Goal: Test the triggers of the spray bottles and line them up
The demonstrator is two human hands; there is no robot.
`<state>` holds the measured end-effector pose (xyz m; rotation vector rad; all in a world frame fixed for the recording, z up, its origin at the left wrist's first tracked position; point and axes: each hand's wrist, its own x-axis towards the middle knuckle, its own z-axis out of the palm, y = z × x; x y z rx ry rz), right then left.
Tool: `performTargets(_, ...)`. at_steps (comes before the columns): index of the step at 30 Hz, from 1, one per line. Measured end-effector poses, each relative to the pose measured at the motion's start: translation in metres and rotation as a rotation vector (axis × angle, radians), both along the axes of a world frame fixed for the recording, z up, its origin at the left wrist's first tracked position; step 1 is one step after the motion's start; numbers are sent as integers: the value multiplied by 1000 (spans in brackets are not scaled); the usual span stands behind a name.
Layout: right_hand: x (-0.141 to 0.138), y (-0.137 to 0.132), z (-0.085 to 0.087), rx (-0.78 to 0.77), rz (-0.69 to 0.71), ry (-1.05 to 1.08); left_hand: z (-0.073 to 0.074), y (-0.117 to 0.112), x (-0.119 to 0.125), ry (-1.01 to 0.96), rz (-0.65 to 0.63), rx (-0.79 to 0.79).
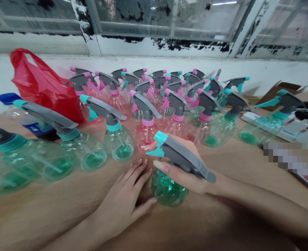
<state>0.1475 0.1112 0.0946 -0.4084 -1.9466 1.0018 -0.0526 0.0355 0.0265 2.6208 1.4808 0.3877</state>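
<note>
My right hand [187,176] is wrapped round the neck of a green spray bottle [169,190], just below its grey trigger head with a turquoise nozzle. The bottle is upright at the front of the wooden table [85,209]. To its left my left hand [126,195] lies flat with the fingers stretched out, its thumb tip close to the bottle's side. Directly beyond the hands stands a pink spray bottle [146,134], partly hidden by my right hand. A green spray bottle [120,143] with a turquoise collar is nearest beyond my left fingers.
Several more green and pink spray bottles fill the back of the table. A red plastic bag [46,90] stands at the back left beside a blue-capped bottle [9,104]. On the right are a white power strip [271,127] and an open cardboard box [280,92].
</note>
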Motion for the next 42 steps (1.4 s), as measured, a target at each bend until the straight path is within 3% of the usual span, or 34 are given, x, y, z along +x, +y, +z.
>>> performTargets(17, 0, 0, 3, 40, 11, -7, 1, 0, 2, 7, -3, 33)
performTargets(27, -1, -1, 16, 81, -27, -49, 1, 0, 0, 4, -3, -10)
performTargets(42, 0, 1, -1, -21, -1, 3, -1, 0, -1, -12, 2, 24)
